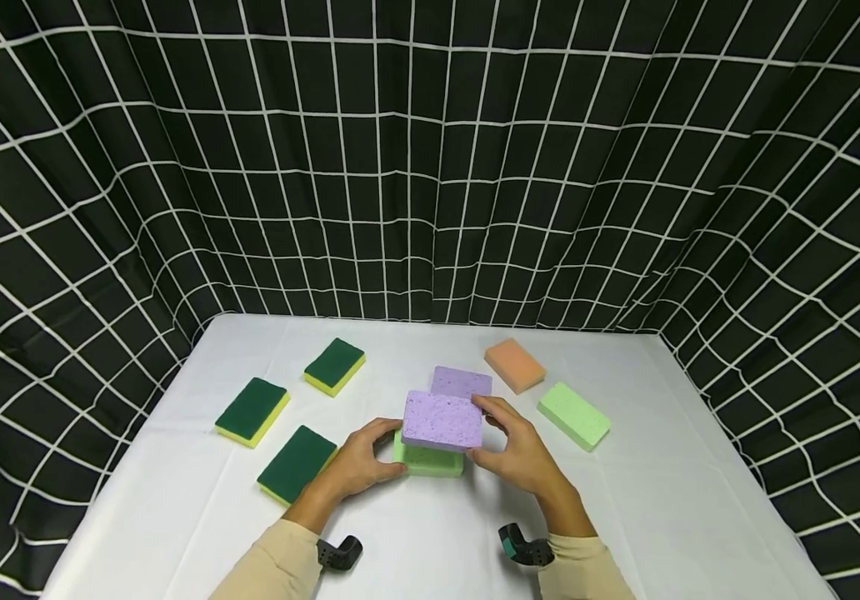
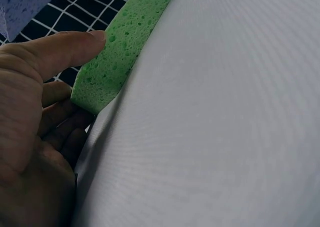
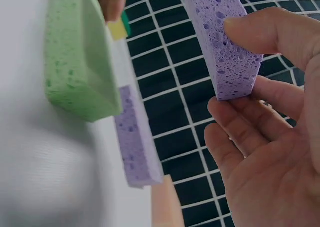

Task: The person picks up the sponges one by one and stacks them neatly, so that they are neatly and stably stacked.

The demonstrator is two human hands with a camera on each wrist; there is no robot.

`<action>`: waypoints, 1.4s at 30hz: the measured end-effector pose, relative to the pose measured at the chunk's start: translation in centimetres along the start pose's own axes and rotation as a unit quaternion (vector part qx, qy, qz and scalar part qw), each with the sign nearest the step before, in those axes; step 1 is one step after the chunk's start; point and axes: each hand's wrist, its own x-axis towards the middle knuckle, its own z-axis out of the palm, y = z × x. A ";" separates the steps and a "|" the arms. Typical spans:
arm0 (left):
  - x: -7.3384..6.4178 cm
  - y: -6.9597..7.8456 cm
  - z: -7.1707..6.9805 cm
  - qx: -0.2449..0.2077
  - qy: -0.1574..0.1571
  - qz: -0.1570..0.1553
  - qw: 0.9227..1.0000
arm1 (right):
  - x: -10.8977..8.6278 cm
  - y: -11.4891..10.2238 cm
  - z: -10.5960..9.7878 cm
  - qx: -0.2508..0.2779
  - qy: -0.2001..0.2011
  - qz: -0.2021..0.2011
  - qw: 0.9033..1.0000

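My right hand [image 1: 517, 450] holds a purple sponge [image 1: 442, 421] by its right end, thumb on the near side and fingers on the far side. The sponge is raised over a light green sponge [image 1: 427, 462], and the right wrist view shows a gap between the two. Around the left end of that green sponge [image 2: 120, 49] my left hand [image 1: 357, 461] has its thumb on the near face and its fingers behind. A second purple sponge [image 1: 462, 382] lies just beyond, partly covered by the raised one in the head view.
Three green-and-yellow scouring sponges [image 1: 253, 411] lie on the left of the white table [image 1: 197, 492]. An orange sponge [image 1: 515, 365] and another light green sponge [image 1: 574, 416] lie to the right. Black grid-patterned curtains [image 1: 430, 167] stand behind the table and along both sides.
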 end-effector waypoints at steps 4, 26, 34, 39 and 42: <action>0.0 0.0 0.0 0.007 0.004 0.004 1.000 | -0.1 2.1 0.9 -0.004 -0.008 -0.001 1.000; 0.1 -0.1 0.2 0.017 0.009 -0.004 1.000 | -0.8 4.5 2.7 -0.051 -0.038 0.014 0.998; -0.1 0.3 0.0 0.009 0.000 -0.024 1.000 | -0.9 4.5 3.0 -0.050 -0.043 0.017 0.998; -0.2 0.3 0.0 0.002 -0.006 -0.022 1.000 | -0.8 4.5 3.2 -0.058 -0.046 0.021 0.997; -0.2 0.2 0.0 0.003 -0.009 -0.019 1.000 | -0.9 4.5 3.2 -0.063 -0.047 0.019 0.997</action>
